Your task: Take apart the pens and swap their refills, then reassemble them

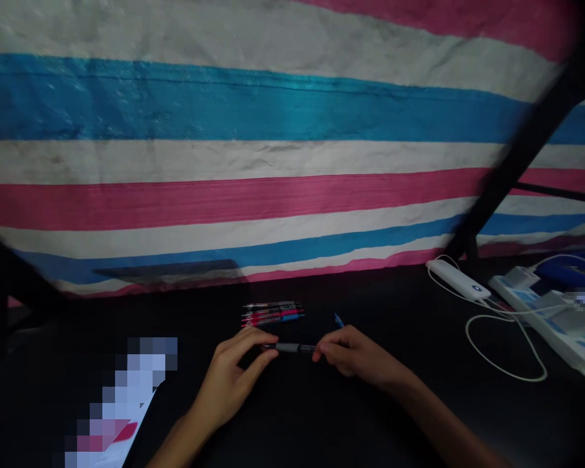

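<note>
A dark pen with a grey grip (pixel 287 348) lies level between my two hands, just above or on the black table; I cannot tell which. My left hand (pixel 231 370) pinches its left end between thumb and forefinger. At the other end, the fingers of my right hand (pixel 353 354) close on the barrel. A blue slender thing (pixel 338 320), perhaps part of a pen, sticks up behind my right hand; its lower part is hidden. Beyond my hands, several pens (pixel 273 314) with red, blue and dark parts lie side by side.
At right are a white power bank (pixel 458 278), a white power strip (pixel 550 322) with plugs, and a looped white cable (pixel 504 380). A bright, partly pixelated screen or sheet (pixel 127 403) is at lower left. Striped sheeting (pixel 273 201) hangs behind the black table (pixel 283 416), with a dark slanted bar (pixel 507 162).
</note>
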### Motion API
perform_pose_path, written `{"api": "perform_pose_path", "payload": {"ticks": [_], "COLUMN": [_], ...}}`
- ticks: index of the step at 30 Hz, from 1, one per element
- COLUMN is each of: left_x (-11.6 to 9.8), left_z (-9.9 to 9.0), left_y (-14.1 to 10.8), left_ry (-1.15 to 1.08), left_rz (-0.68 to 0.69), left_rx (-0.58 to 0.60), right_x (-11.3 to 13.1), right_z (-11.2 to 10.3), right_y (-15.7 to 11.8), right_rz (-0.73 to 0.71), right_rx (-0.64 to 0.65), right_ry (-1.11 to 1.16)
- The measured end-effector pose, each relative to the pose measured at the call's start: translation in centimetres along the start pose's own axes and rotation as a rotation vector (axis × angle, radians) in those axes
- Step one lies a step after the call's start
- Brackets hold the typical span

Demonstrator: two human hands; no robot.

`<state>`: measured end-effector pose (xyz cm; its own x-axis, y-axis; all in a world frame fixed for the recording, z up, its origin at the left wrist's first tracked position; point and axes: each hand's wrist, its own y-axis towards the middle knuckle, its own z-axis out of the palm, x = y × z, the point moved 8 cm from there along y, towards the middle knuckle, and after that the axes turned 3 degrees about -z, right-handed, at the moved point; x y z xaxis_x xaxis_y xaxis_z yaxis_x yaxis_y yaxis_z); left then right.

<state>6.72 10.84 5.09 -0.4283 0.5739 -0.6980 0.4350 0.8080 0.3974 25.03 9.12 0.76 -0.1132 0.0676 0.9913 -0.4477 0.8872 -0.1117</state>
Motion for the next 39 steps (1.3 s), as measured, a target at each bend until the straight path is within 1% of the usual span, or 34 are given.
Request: {"api": "perform_pose_path", "payload": {"ticks": [2, 4, 7, 9, 13, 16, 20, 22, 24, 26, 28, 31, 34, 36, 37, 39], "left_x": [-0.8, -1.5, -2.3, -2.5, -2.3, -1.6, -0.7, -0.3, -0.1, 0.0, -0.2, -0.5, -0.9, -0.8, -0.7, -0.1], "left_z": [-0.3, 0.0, 1.1, 1.8, 2.6, 2.9, 2.8, 2.7, 2.5, 2.3, 2.2, 2.4, 2.6, 2.8, 2.8, 2.8], "left_y": [0.1, 0.0, -0.2, -0.4, -0.7, -0.6, -0.5, -0.5, -0.5, -0.6, -0.6, -0.5, -0.5, -0.5, -0.5, -0.4], "left_ry": [0.037, 0.121, 0.315, 0.400, 0.363, 0.272, 0.140, 0.108, 0.088, 0.073, 0.066, 0.109, 0.229, 0.303, 0.317, 0.284], "left_rz": [0.094, 0.176, 0.258, 0.277, 0.225, 0.133, -0.008, -0.068, -0.107, -0.109, -0.075, 0.029, 0.159, 0.188, 0.172, 0.088], "left_rx": [0.008, 0.046, 0.135, 0.180, 0.240, 0.270, 0.256, 0.245, 0.238, 0.217, 0.189, 0.184, 0.168, 0.162, 0.162, 0.171], "right_x": [-0.6, -1.1, -1.6, -1.7, -1.4, -1.1, -0.4, -0.2, -0.2, -0.4, -0.7, -1.1, -1.5, -1.6, -1.5, -0.6], "right_z": [0.1, 0.2, 0.3, 0.3, 0.3, -0.2, -0.9, -0.9, -0.7, -0.5, -0.3, 0.1, 0.5, 0.5, 0.4, -0.1], "right_y": [0.0, -0.1, -0.2, -0.2, -0.3, -0.3, -0.1, 0.0, 0.1, 0.1, 0.1, 0.1, 0.1, 0.1, 0.0, 0.0], "right_rz": [0.048, 0.093, 0.129, 0.125, 0.069, 0.021, -0.050, -0.062, -0.047, -0.013, 0.019, 0.049, 0.068, 0.064, 0.052, -0.019], "right_rx": [0.018, 0.043, 0.055, 0.049, 0.034, -0.007, -0.077, -0.085, -0.084, -0.081, -0.071, -0.043, -0.025, -0.046, -0.068, -0.135], "right_ry": [0.157, 0.253, 0.297, 0.303, 0.261, 0.128, -0.107, -0.157, -0.141, -0.076, 0.014, 0.138, 0.203, 0.168, 0.118, -0.037]}}
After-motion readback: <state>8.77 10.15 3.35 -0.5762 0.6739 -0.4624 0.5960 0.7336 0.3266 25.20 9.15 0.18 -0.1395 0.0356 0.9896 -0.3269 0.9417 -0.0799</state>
